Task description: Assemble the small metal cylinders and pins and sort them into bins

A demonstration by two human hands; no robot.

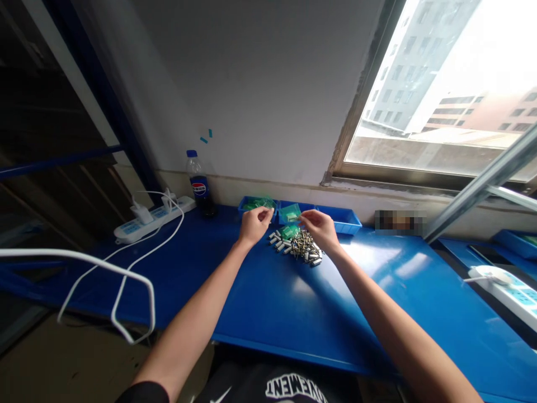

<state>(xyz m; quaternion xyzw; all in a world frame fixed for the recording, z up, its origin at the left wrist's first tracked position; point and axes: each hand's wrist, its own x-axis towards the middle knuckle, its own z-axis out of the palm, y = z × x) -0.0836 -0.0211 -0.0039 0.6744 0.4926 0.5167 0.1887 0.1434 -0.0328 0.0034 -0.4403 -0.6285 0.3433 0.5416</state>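
My left hand (pixel 255 225) is closed in a pinch in front of the left blue bin; what its fingertips hold, if anything, is too small to make out. Clear green plastic bags (pixel 263 202) lie in that bin, just behind the fingers. Across from it, my right hand (pixel 319 226) pinches the edge of a small green plastic bag (pixel 289 212) with pale pieces showing inside. Below, another green bag (pixel 290 232) rests on a heap of metal screws (pixel 305 244). Silvery cylindrical pieces (pixel 277 240) lie along the heap's left side and front.
Joined blue bins (pixel 347 220) stand along the wall on the blue table (pixel 268 305). A cola bottle (pixel 199 187) and a white power strip (pixel 153 219) with looping cables are at the left. At the right are a metal bar (pixel 482 182) and another power strip (pixel 509 290).
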